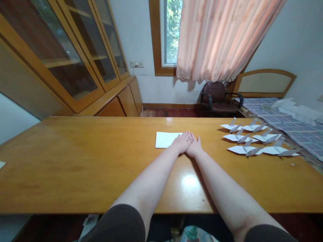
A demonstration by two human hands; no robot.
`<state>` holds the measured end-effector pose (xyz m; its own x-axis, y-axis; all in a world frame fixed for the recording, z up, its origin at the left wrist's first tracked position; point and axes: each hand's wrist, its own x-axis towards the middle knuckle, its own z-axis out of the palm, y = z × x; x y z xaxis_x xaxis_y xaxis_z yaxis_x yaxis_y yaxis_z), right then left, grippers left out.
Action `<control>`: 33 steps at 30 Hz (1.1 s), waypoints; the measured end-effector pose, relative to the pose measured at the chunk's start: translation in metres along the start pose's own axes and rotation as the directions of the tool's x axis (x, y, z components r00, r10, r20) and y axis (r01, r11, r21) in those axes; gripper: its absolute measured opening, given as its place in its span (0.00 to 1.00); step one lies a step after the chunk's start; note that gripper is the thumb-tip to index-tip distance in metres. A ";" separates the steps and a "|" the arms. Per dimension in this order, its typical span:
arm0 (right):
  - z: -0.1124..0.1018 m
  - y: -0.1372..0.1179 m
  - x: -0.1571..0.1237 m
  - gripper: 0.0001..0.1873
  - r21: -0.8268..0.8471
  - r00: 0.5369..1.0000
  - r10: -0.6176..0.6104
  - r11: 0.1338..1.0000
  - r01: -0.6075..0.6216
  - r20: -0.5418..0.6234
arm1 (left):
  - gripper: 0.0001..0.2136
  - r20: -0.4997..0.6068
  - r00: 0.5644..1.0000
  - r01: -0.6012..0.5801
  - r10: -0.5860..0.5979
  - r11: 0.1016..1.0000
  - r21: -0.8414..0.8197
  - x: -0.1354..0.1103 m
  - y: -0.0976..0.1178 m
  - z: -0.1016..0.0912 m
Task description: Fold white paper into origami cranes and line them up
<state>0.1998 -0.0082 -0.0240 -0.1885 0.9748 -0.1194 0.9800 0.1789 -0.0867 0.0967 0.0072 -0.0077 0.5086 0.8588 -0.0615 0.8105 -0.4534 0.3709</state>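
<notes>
A folded white sheet of paper [165, 139] lies flat on the wooden table in front of me. My left hand [182, 142] rests with its fingers stretched out over the paper's right end, hiding that part. Against it sits my right hand [195, 146], also flat, at the paper's right edge, its thumb pointing away from me. The fingers of the two hands meet and partly overlap, so the exact contact with the paper is hidden. Neither hand grips anything. To the right stand several white origami cranes [243, 149] in rows of two.
The glossy wooden table [75, 161] reaches wide to both sides. At its left edge is a corner of something white [2, 164]. Beyond stand a glass-fronted cabinet [101, 89], a dark red armchair [214, 95] and a bed with a checked cover [272, 114].
</notes>
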 end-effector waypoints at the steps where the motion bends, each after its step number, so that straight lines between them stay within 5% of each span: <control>1: -0.001 -0.001 0.001 0.37 0.010 1.000 0.013 1.000 -0.013 0.005 | 0.29 -0.019 1.000 0.016 -0.016 1.000 0.009 0.000 -0.009 0.002; 7: -0.001 -0.004 0.005 0.48 0.061 0.998 0.066 0.996 -0.066 0.005 | 0.27 -0.113 0.991 0.095 -0.075 0.978 0.186 -0.024 -0.052 0.002; 16: -0.002 0.004 0.005 0.49 0.113 0.999 0.035 0.993 -0.039 0.031 | 0.29 -0.143 0.949 0.304 -0.279 0.931 0.203 -0.054 -0.082 -0.008; 23: -0.010 0.016 0.004 0.44 0.168 0.993 0.085 0.981 -0.097 0.081 | 0.30 -0.149 0.906 0.417 -0.395 0.893 0.170 -0.070 -0.085 -0.010; 25: -0.012 0.007 0.002 0.46 0.172 0.986 0.164 0.972 -0.163 0.005 | 0.30 -0.144 0.901 0.430 -0.409 0.887 0.170 -0.069 -0.083 -0.010; 29: -0.010 -0.027 -0.003 0.47 0.158 0.976 0.025 0.987 0.010 -0.218 | 0.30 -0.146 0.902 0.427 -0.405 0.887 0.177 -0.069 -0.082 -0.010; 33: -0.004 -0.038 -0.003 0.44 0.182 0.998 -0.013 0.983 0.025 -0.064 | 0.30 -0.148 0.902 0.429 -0.406 0.884 0.186 -0.068 -0.083 -0.009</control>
<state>0.1635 -0.0169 -0.0161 -0.1971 0.9789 -0.0547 0.9471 0.1757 -0.2685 -0.0074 -0.0114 -0.0259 0.0864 0.9938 -0.0693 0.9887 -0.0769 0.1288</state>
